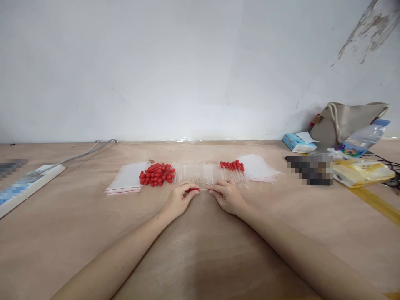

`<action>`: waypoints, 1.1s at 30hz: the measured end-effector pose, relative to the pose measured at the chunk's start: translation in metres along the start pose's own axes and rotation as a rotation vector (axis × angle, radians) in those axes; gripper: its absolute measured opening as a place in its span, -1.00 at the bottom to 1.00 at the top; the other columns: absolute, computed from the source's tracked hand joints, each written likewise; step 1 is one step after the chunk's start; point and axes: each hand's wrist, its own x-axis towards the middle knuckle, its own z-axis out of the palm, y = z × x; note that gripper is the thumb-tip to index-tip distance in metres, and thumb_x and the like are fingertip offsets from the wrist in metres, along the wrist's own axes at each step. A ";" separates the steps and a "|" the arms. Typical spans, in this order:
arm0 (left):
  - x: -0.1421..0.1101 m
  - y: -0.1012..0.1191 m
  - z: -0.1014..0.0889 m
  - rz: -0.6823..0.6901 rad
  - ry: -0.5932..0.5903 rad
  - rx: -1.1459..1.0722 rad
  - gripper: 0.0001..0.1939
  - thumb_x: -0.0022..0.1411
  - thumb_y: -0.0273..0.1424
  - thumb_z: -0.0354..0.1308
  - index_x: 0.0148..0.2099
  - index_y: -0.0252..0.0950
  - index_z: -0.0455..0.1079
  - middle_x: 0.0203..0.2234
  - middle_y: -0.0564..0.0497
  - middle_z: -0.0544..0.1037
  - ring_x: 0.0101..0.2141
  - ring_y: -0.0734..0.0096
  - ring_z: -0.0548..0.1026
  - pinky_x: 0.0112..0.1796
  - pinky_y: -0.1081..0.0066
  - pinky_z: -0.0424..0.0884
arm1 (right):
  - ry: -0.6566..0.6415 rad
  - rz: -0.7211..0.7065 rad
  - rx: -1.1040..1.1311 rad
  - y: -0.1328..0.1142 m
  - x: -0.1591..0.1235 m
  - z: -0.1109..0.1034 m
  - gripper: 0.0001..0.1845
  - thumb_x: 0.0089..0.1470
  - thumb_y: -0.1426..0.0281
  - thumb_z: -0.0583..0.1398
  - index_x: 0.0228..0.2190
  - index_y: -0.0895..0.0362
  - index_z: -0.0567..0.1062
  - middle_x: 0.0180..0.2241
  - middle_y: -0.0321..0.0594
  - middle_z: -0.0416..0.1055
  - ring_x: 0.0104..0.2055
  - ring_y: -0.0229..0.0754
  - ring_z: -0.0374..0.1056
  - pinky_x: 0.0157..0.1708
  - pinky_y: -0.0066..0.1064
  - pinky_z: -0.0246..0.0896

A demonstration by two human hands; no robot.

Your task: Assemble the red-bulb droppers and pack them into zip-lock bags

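Observation:
Closed in my left hand point(178, 198) is a red rubber dropper bulb point(193, 190). My right hand point(230, 197) pinches a thin clear dropper tube point(203, 189), whose near end meets the bulb's mouth; how deep it sits cannot be made out. Just beyond my left hand lies a pile of loose red bulbs point(156, 174). Rows of bare clear tubes point(195, 171) lie behind both hands. Past my right hand, several droppers with red bulbs fitted point(233, 165) lie side by side, tubes pointing toward me.
Clear zip bags point(126, 177) are stacked left of the bulbs, with more bags point(260, 168) at right. A power strip point(43, 175) with a cable sits far left. Rightward are a tissue pack point(298, 142), a cloth bag point(353, 121), a plastic bottle point(364, 139) and a yellow packet point(362, 173).

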 end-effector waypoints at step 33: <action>-0.003 0.004 -0.008 0.147 -0.068 0.158 -0.77 0.21 -0.34 0.01 -0.09 -0.25 0.31 -0.25 -0.05 0.42 -0.23 0.35 0.37 -0.19 0.33 0.31 | -0.139 -0.159 -0.323 -0.011 0.011 -0.019 -0.76 0.11 0.42 -0.01 -0.32 0.11 0.46 -0.38 -0.16 0.36 -0.30 -0.20 0.20 -0.30 -0.35 -0.15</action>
